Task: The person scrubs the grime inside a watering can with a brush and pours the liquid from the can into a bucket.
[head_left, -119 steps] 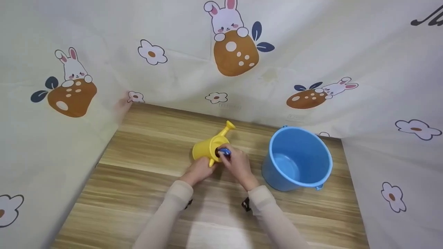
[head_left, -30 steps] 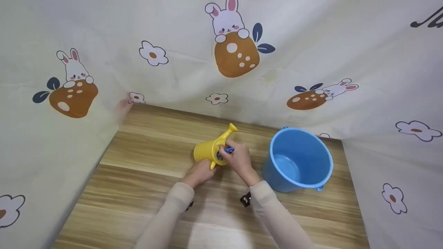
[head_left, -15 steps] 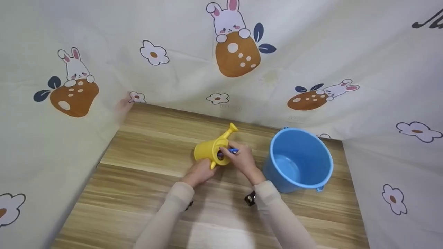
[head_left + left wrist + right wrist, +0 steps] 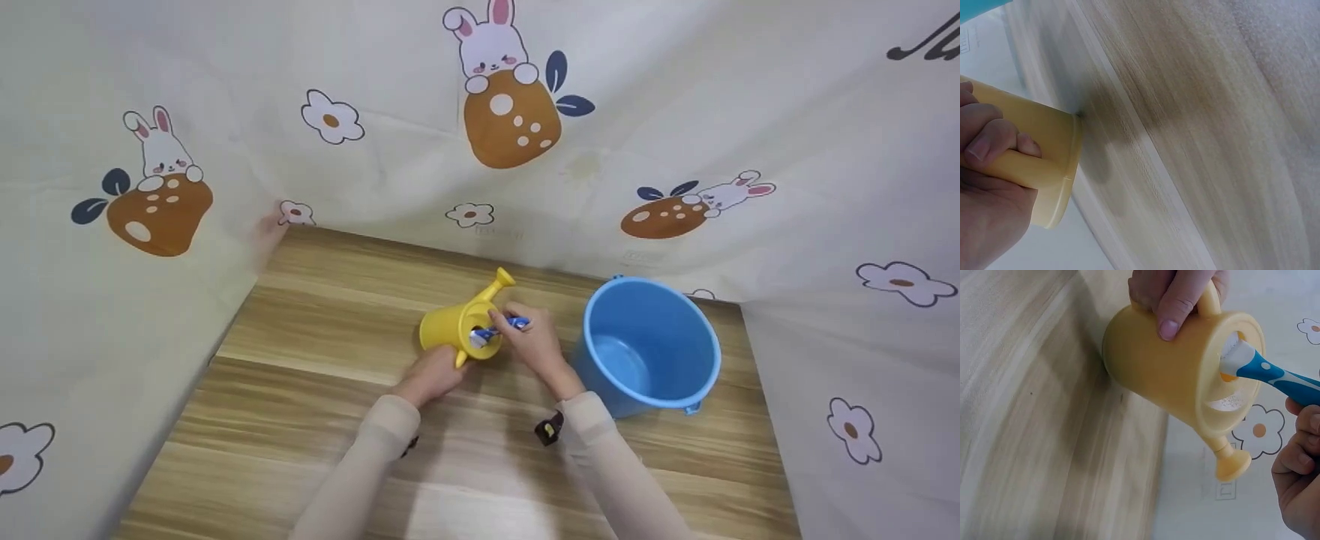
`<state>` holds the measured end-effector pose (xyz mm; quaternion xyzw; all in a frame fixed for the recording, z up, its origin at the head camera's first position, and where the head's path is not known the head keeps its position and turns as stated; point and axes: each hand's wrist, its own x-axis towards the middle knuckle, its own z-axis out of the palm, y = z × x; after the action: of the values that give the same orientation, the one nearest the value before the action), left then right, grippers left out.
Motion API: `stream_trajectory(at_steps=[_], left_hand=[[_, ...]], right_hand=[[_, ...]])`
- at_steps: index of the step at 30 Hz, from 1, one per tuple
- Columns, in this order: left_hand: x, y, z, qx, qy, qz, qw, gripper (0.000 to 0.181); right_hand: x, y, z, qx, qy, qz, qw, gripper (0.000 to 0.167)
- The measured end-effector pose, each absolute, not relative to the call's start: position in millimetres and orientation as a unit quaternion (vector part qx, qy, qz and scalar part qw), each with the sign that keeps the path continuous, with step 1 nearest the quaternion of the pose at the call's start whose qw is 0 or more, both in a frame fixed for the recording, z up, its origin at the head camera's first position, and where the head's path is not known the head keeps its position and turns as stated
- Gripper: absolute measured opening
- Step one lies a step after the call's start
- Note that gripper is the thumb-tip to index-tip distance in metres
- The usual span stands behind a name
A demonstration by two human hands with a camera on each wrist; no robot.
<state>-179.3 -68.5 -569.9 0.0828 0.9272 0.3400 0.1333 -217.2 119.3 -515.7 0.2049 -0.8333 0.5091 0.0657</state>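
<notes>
A yellow watering can (image 4: 444, 327) is tipped on its side, its opening facing right and its spout toward the back. My left hand (image 4: 433, 373) grips the can's handle, with fingers curled round it in the left wrist view. My right hand (image 4: 537, 343) pinches a blue and white brush (image 4: 517, 322) by its handle. In the right wrist view the white head of the brush (image 4: 1237, 357) sits at the can's opening, its bristles partly inside. Some white foam or powder (image 4: 1229, 403) shows at the lower part of the opening.
A blue bucket (image 4: 615, 375) stands upright just right of my right hand, with nothing visible inside. The wooden surface (image 4: 300, 420) is bounded by a pale cloth (image 4: 390, 172) printed with rabbits and flowers at the back and sides.
My right hand has drawn back to the right with the brush, and more of the brush shows outside the can's opening. My left hand and the can have barely moved.
</notes>
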Motion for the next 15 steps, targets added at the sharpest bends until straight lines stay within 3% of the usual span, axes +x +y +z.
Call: stream_trajectory(at_steps=[7,15], left_hand=[[-179,-67,-570,0.071,0.927,0.34,0.14,0.033],[-178,-67,-571,0.072,0.927,0.339,0.144,0.031]], right_hand=[[-214,113,-527,0.17,-0.833,0.517,0.099,0.034],[-211,103,-541,0.118,-0.841,0.521,0.087,0.038]])
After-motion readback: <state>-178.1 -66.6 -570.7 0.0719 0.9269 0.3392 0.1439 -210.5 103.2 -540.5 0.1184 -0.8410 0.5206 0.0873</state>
